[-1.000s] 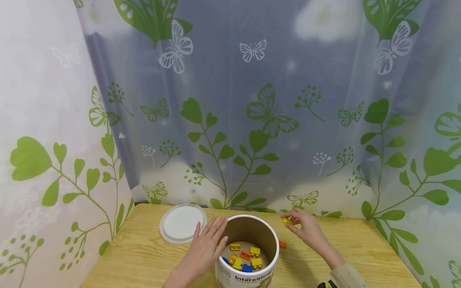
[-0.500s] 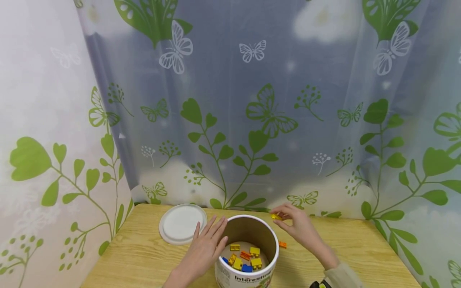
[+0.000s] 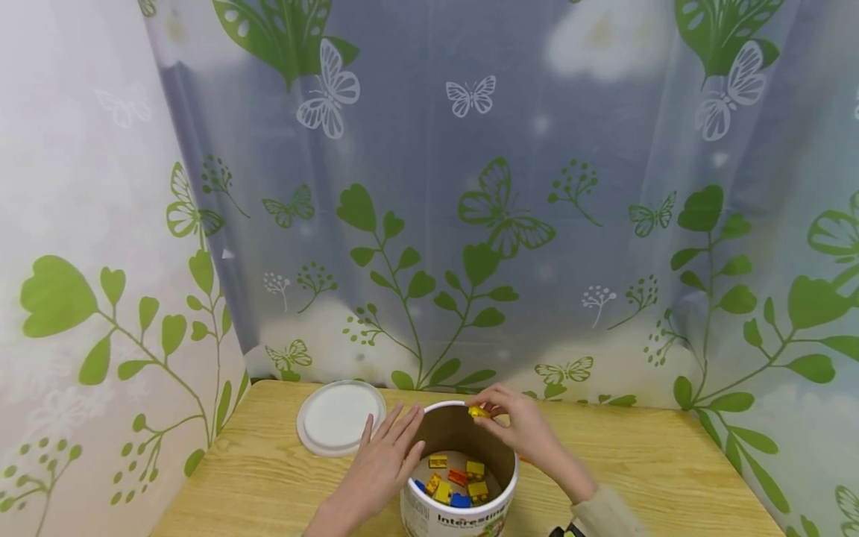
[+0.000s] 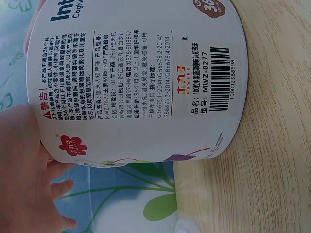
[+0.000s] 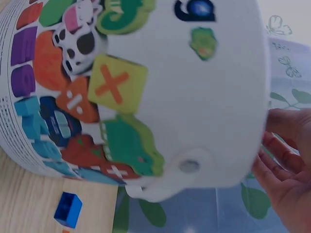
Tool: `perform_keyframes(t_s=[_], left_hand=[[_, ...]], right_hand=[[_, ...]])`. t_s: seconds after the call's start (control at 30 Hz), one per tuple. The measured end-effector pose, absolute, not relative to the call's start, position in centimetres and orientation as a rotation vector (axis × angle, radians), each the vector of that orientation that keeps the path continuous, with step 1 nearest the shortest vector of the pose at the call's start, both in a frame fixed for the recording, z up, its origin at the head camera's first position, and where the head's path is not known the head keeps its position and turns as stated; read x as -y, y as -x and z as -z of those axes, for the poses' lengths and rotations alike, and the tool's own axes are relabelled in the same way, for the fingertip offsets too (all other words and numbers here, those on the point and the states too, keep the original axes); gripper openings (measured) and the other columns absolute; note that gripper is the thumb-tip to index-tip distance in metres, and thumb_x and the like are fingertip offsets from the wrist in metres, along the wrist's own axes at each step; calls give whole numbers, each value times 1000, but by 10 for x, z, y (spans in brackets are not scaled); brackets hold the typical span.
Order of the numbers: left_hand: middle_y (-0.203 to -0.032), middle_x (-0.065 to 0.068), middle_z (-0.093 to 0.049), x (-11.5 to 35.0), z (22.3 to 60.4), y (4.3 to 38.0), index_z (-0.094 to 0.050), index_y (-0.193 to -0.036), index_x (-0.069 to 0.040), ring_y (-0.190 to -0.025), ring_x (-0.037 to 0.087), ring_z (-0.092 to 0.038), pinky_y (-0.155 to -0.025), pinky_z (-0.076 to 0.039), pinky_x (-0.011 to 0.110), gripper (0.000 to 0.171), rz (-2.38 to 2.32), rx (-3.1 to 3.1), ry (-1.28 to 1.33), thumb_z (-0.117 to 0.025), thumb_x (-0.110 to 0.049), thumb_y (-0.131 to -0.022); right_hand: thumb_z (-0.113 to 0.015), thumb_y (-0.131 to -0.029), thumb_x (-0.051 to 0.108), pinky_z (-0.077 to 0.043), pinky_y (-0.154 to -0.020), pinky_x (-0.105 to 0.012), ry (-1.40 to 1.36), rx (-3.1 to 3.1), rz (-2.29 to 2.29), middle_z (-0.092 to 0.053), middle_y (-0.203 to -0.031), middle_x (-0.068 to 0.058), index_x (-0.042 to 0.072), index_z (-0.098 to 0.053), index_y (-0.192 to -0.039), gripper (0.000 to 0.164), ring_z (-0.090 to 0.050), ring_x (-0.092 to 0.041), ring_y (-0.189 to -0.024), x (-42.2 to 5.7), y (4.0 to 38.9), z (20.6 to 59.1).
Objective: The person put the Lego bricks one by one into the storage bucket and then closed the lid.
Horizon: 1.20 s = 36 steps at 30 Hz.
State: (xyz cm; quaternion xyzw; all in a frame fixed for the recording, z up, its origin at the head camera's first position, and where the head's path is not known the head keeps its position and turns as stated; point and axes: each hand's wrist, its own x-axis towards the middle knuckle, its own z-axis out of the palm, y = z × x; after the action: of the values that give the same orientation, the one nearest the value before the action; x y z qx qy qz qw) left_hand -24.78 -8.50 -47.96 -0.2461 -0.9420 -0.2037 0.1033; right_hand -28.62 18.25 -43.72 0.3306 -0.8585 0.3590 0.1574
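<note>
A white round bucket [image 3: 417, 516] with printed lettering stands on the table, its top uncovered. Inside lie several toy building bricks, among them a yellow brick [image 3: 475, 470], an orange brick [image 3: 458, 477] and a blue brick [image 3: 460, 500]. My left hand [image 3: 381, 464] rests with extended fingers against the left side of the bucket's rim. Over the far right part of that rim, my right hand [image 3: 530, 434] pinches a small yellow brick [image 3: 477, 412] between thumb and fingers. In the right wrist view the bucket's wall [image 5: 218, 111] hides that brick and the fingertips.
A white round lid [image 3: 341, 418] lies on the wooden table [image 3: 255, 462], left of the bucket and behind the left hand. Beside the bucket, the right wrist view shows a blue brick [image 5: 68, 209] on the table. A patterned curtain [image 3: 416, 224] hangs behind the table.
My right hand has moved left with the yellow brick, from right of the bucket to over its rim. It now mostly covers the orange brick on the table. My left hand has stayed put.
</note>
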Motion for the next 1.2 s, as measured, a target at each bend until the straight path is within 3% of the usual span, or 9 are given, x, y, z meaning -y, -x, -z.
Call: perform_keyframes(t_s=[0.43, 0.7, 1.03, 1.2], left_hand=[[-164, 2, -34, 85, 478, 248, -36, -159, -13, -154, 31, -22, -118, -14, 68, 61, 607, 2800, 737, -27, -49, -111], [-164, 3, -35, 85, 478, 248, -37, -158, -13, -154, 31, -23, -118, -14, 69, 60, 614, 2792, 731, -28, -48, -111], [-163, 3, -35, 84, 478, 248, -38, -158, -12, -154, 30, -23, -118, -15, 69, 56, 622, 2789, 725, -35, -41, -111], [-163, 3, -35, 84, 478, 248, -38, -158, -12, -154, 30, -23, -118, -14, 69, 58, 622, 2791, 721, -32, -45, -111]], right_hand=[[-77, -88, 2, -59, -74, -25, -985, 2516, -896, -68, -105, -2, 11, -75, -110, 24, -68, -16, -87, -166, 291, 455], [-75, -86, -7, -60, -76, -27, -1024, 2508, -900, -68, -102, -1, 8, -74, -108, 26, -69, -14, -86, -163, 292, 461], [-77, -88, 0, -61, -76, -33, -996, 2474, -945, -69, -102, -1, 9, -75, -106, 20, -69, -12, -87, -164, 290, 460], [-76, -89, 2, -61, -76, -33, -983, 2441, -988, -70, -102, 0, 10, -75, -106, 19, -69, -10, -87, -166, 288, 457]])
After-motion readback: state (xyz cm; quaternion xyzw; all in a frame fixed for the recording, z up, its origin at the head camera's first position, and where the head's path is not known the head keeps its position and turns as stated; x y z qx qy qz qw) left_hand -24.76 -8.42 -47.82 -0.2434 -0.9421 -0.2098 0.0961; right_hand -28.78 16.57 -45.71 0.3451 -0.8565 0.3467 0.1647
